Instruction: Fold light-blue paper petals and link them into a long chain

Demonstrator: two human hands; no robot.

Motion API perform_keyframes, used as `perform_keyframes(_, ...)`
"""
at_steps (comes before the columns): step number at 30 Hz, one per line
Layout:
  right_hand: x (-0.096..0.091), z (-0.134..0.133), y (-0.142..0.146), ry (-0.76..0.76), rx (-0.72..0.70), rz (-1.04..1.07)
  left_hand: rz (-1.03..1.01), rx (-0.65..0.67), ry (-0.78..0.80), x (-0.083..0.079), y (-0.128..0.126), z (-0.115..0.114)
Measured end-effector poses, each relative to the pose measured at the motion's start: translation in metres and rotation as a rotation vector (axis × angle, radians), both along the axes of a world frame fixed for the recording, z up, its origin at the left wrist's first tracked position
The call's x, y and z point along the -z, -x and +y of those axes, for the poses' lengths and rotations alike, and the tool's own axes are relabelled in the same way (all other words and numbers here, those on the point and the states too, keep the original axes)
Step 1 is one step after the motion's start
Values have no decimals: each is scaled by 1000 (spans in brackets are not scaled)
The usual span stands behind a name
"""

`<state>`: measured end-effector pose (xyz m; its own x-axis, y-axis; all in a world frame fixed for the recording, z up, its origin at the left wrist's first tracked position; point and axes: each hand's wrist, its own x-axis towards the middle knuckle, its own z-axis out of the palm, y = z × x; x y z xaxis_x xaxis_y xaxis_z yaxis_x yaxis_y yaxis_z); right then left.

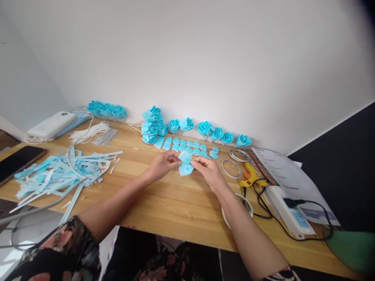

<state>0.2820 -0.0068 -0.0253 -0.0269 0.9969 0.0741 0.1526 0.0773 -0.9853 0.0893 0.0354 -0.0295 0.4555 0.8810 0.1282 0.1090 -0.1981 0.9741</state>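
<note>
Both hands — left hand [163, 163] and right hand [208, 168] — pinch a blue petal piece [185, 163] between them; cut petals [187, 146] lie at twelve o'clock, glue gun [251, 174] at three.

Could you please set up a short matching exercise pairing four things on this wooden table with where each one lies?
Things:
1. blue petal piece
2. yellow glue gun
3. pile of blue strips
4. black phone

Places:
A. at the table's far left edge
B. between the left hand and right hand
C. right of the hands, beside the tape rings
D. left of the hands, spread on the wood

Pairs: 1-B, 2-C, 3-D, 4-A
</note>
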Motion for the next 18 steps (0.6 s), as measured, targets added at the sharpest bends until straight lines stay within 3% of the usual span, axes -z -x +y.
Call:
perform_keyframes(5,1,-1,1,-124,70,-13,-340,119,300,6,-4,0)
perform_keyframes(11,3,-1,0,-172,123,-26,-398,225,513,11,-6,2)
perform_keyframes(18,3,1,-2,-163,148,-48,-163,147,300,4,1,-1)
